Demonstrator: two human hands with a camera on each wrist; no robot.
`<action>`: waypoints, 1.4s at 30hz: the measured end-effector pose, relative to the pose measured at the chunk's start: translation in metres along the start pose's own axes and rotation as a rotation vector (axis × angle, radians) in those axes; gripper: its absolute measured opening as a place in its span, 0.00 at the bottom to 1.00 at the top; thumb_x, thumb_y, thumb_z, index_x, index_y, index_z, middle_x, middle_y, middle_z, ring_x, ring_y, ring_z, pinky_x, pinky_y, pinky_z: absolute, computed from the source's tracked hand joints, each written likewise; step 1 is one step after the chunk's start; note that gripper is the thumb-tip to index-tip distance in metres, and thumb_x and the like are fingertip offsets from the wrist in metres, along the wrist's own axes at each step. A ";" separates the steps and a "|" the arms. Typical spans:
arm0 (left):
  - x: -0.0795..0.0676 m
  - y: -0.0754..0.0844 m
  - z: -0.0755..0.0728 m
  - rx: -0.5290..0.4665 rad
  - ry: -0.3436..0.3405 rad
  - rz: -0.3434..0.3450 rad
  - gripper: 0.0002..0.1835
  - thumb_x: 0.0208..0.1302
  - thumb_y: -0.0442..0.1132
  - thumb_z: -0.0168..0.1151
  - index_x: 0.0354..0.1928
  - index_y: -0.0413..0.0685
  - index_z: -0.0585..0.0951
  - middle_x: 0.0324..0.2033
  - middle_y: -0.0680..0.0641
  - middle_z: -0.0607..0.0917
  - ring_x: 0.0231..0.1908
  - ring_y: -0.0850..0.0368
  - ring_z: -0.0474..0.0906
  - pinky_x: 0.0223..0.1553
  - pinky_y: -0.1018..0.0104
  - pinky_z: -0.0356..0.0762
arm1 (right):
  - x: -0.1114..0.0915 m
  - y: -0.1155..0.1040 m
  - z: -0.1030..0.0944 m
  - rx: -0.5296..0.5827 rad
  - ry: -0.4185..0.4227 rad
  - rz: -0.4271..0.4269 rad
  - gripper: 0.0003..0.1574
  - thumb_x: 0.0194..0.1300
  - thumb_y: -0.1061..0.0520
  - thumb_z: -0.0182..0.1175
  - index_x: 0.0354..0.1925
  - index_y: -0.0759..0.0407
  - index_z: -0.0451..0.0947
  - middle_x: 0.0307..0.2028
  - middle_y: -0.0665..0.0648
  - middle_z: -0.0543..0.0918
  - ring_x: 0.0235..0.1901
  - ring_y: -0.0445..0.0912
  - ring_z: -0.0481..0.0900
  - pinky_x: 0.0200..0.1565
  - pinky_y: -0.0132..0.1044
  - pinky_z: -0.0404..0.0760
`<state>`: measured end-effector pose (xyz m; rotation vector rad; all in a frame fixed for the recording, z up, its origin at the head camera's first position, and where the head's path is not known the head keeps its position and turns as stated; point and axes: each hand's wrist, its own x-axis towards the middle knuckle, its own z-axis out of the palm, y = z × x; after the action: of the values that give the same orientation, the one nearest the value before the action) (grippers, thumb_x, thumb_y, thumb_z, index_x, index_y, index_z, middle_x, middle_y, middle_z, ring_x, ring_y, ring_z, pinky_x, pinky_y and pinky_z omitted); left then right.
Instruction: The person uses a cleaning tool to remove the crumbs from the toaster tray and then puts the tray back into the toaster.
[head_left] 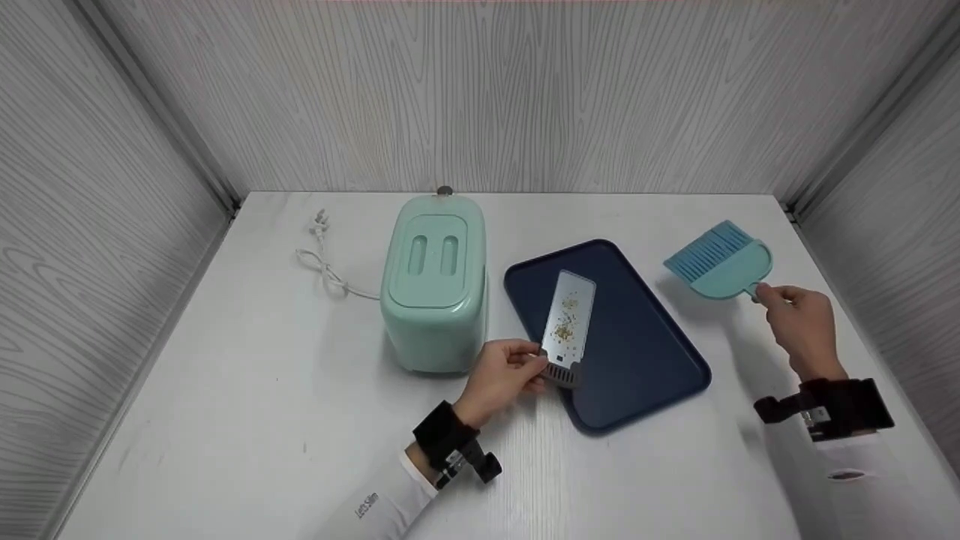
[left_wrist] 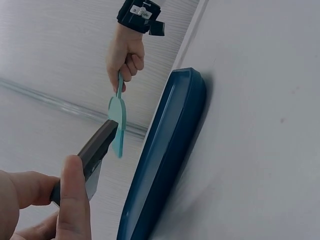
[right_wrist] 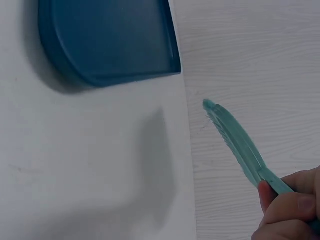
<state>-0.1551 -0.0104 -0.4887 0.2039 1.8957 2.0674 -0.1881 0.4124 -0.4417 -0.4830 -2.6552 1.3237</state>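
My left hand (head_left: 504,373) pinches the dark grey slotted end of a toaster crumb tray (head_left: 582,296) between thumb and fingers. Yellowish crumbs lie scattered along its silvery surface. It is over the left part of a navy serving tray (head_left: 637,360); the left wrist view shows the crumb tray's grey end (left_wrist: 98,146) raised above the table. Off to the right, my right hand (head_left: 804,326) grips a teal brush (head_left: 724,259) by its short handle, with the bristles towards the far left. In the right wrist view the brush (right_wrist: 239,137) is seen edge-on, apart from the serving tray.
A mint green toaster (head_left: 431,330) with a lid on top stands left of the serving tray, close to my left hand. Its white cord (head_left: 330,271) and plug lie to its left. Grey wood-grain panels (head_left: 517,97) enclose the white table (head_left: 247,375) at the back and sides.
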 end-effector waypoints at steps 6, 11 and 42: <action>0.003 0.001 -0.001 0.008 0.002 0.017 0.17 0.71 0.27 0.62 0.57 0.22 0.78 0.41 0.29 0.85 0.25 0.61 0.84 0.35 0.66 0.90 | -0.014 -0.020 0.010 0.000 -0.001 -0.076 0.36 0.78 0.38 0.54 0.53 0.71 0.84 0.32 0.37 0.79 0.30 0.42 0.68 0.28 0.34 0.67; 0.007 0.002 0.001 0.011 0.030 0.013 0.15 0.70 0.26 0.63 0.54 0.22 0.79 0.40 0.29 0.85 0.24 0.61 0.83 0.32 0.68 0.90 | -0.023 -0.036 0.018 0.012 -0.047 -0.119 0.35 0.77 0.38 0.56 0.50 0.71 0.85 0.32 0.34 0.80 0.32 0.46 0.64 0.34 0.38 0.62; 0.013 -0.004 0.003 0.042 0.050 0.008 0.15 0.70 0.27 0.63 0.54 0.23 0.80 0.35 0.40 0.86 0.25 0.62 0.82 0.31 0.69 0.88 | -0.065 -0.077 0.048 -0.009 -0.310 -0.209 0.27 0.75 0.40 0.61 0.45 0.63 0.89 0.21 0.43 0.73 0.30 0.41 0.68 0.40 0.34 0.67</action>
<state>-0.1653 -0.0031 -0.4937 0.1715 1.9717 2.0581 -0.1565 0.3101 -0.4078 0.0039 -2.8561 1.4215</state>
